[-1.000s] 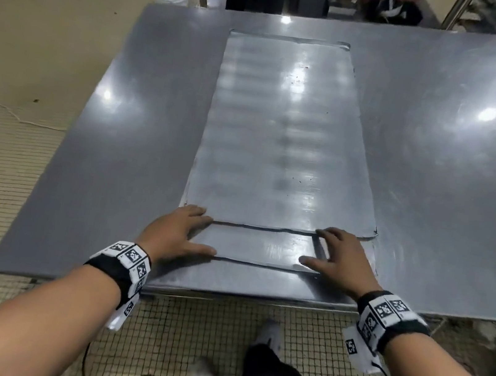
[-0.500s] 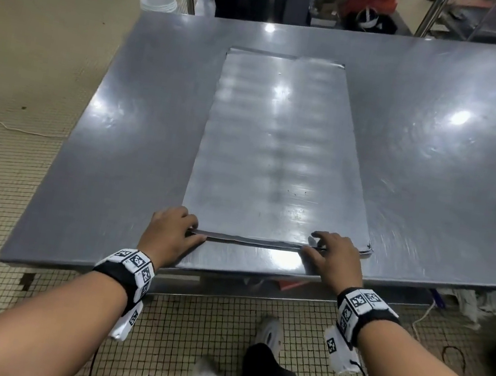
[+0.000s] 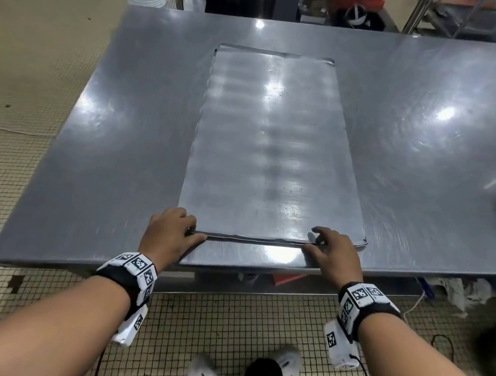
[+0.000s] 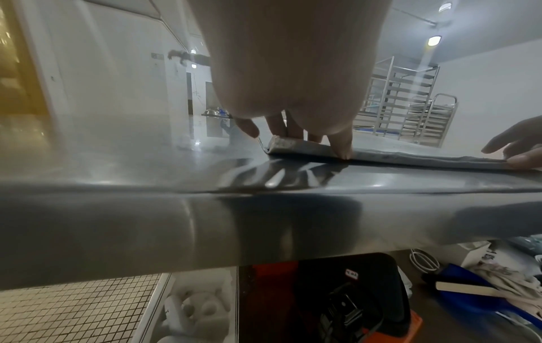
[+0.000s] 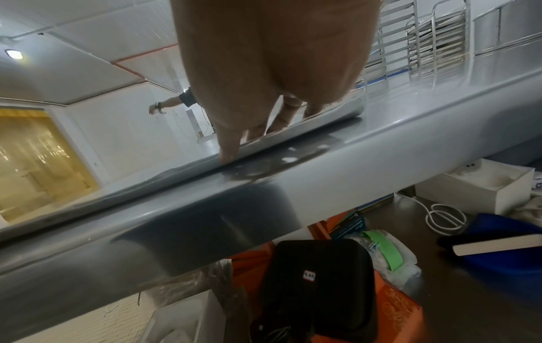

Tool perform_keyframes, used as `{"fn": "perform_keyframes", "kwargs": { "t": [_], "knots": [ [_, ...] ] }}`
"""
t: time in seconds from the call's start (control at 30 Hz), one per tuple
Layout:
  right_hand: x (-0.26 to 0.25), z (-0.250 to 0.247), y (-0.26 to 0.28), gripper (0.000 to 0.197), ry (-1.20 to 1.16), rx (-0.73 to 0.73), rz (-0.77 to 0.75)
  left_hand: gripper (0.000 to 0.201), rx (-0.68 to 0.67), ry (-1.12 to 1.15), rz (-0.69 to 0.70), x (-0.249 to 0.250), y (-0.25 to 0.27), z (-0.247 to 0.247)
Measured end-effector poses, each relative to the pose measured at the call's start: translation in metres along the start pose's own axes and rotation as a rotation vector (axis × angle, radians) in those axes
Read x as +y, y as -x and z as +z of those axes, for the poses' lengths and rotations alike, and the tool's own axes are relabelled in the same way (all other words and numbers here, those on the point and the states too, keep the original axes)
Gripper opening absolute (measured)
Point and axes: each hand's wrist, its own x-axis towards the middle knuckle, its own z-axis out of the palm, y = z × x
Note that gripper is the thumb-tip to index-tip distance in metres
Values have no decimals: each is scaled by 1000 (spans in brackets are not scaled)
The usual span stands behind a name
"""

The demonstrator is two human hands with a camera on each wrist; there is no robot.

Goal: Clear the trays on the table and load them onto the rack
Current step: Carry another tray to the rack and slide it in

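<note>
Both hands curled on the tray (image 3: pixel 279 147) near edge, left hand (image 3: pixel 168 233) pinching its corner, right hand (image 3: pixel 335 255) gripping likewise

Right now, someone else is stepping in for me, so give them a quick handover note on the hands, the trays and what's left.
Left hand: holds the near left corner of the tray, fingers on top, thumb at the edge.
Right hand: holds the near right corner the same way.
The tray lies flat on the steel table, near edge close to the table's front; nothing visible on it. More than one tray may be stacked; cannot tell.
Racks stand beyond the table.
Done: tray gripped. Left: lift, carry, load onto a rack.
</note>
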Motion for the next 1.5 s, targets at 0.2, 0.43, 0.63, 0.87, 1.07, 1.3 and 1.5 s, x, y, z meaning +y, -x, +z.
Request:
{"fn": "perform_keyframes", "kwargs": {
  "t": [0.2,0.43,0.63,0.87,1.07,1.3,1.5],
  "knots": [
    [8,-9,-1,39,-4,-49,9,30,5,39,-29,12,13,4],
    [22,-21,5,53,-53,-107,-40,46,53,149,-180,36,40,13],
    [46,-38,25,39,-10,-220,-95,55,32,105,-267,65,80,28],
    [78,-59,37,77,-26,-249,9,76,75,217,-447,93,121,45],
    [119,-75,43,96,161,-99,59,86,173,312,-710,115,140,57],
    [134,-69,53,104,-118,-222,153,77,97,564,-737,112,142,56],
    [135,-97,53,148,59,-616,176,121,-302,587,-614,83,144,37]
  ]
}}
